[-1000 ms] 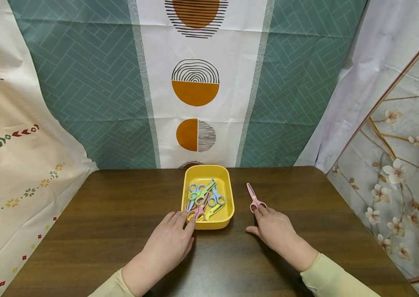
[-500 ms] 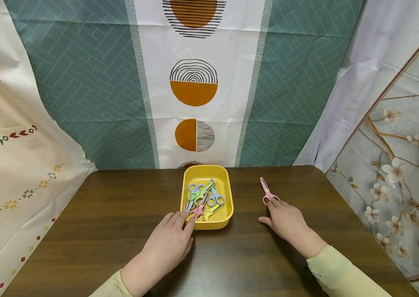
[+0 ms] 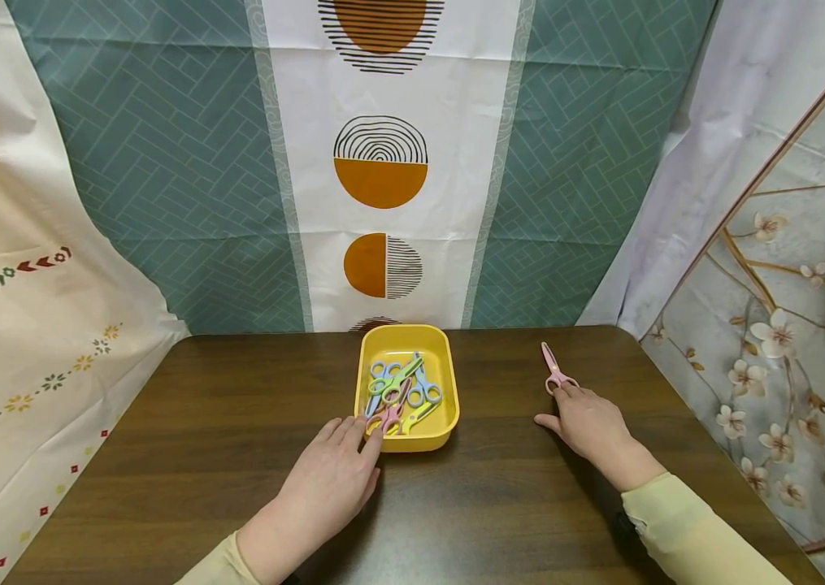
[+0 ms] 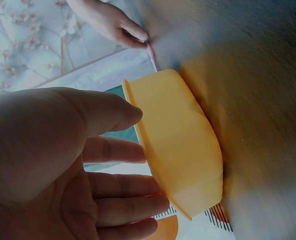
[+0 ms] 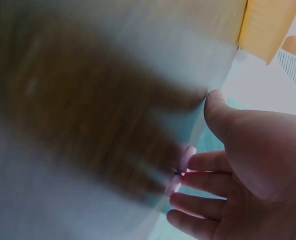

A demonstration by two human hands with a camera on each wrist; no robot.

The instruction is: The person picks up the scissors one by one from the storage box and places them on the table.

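Observation:
My left hand rests at the near left corner of a yellow tray, its fingertips at the rim. In the left wrist view its thumb and fingers reach loosely to the tray's edge. Green scissors, pink scissors, yellow scissors and light blue scissors lie heaped inside. Right of the tray, my right hand touches the handle loops of another pair of pink scissors with extended fingertips. Those scissors lie on the table, blades pointing away. The right thumb stands apart from them.
The tray and loose scissors are on a dark brown wooden table. A patterned green and white cloth hangs behind its far edge. Light curtains flank both sides, the flowered one close to the table's right edge.
My right hand has slid the pink scissors across the table to the right and slightly away from me. My left hand and the tray have stayed in place.

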